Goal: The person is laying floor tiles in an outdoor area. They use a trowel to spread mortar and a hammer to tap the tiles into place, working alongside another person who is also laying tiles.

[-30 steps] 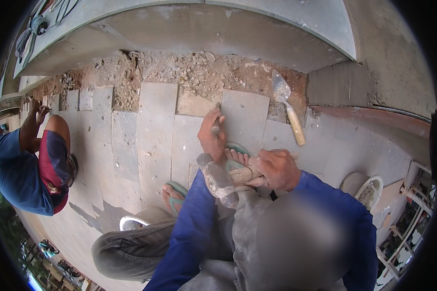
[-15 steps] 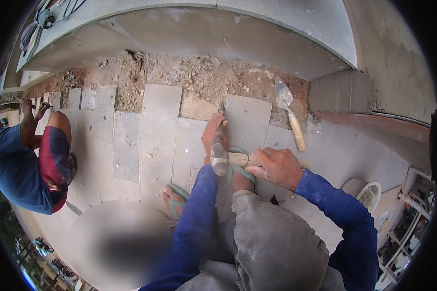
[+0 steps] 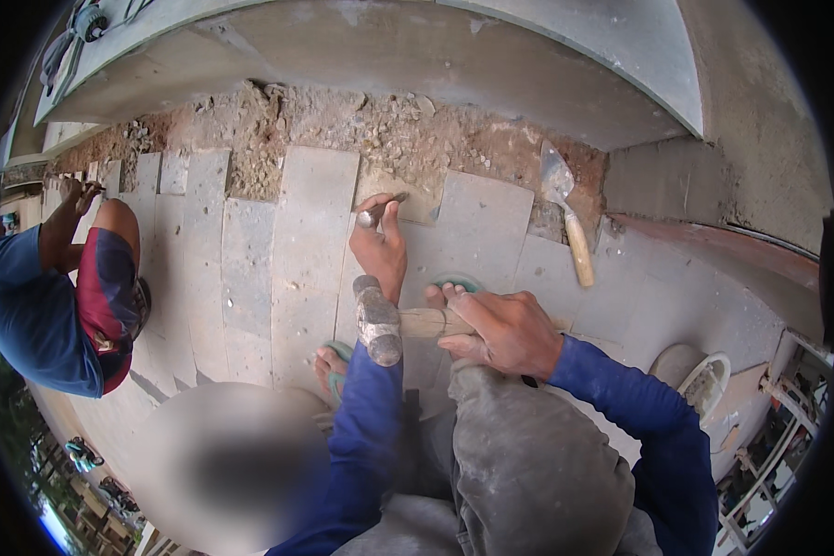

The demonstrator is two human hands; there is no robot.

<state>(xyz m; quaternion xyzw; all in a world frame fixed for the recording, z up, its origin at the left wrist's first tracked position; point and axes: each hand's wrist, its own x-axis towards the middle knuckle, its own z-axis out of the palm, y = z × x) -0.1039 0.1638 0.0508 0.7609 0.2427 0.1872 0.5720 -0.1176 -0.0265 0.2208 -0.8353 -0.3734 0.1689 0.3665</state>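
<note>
A short steel chisel (image 3: 381, 213) is gripped in the fingers of my left hand (image 3: 380, 252). It lies tilted over the exposed mortar bed (image 3: 403, 190), its far end pointing to the right. My right hand (image 3: 519, 335) is closed round the wooden handle of a hammer (image 3: 378, 320). The hammer's worn metal head hangs over my left forearm, nearer to me than the chisel and apart from it. Around my hands run long grey floor tiles (image 3: 310, 241) whose far ends are uneven.
A pointed trowel (image 3: 579, 248) with a wooden handle lies to the right. Rubble (image 3: 343, 120) fills the strip below a concrete ledge (image 3: 361, 56). A bucket (image 3: 704, 385) stands at far right. At left, a co-worker (image 3: 42, 315) crouches over the tiles.
My left hand has shifted left with the chisel, which has turned from pointing away to pointing right. The hammer has moved left and towards me, away from the chisel.
</note>
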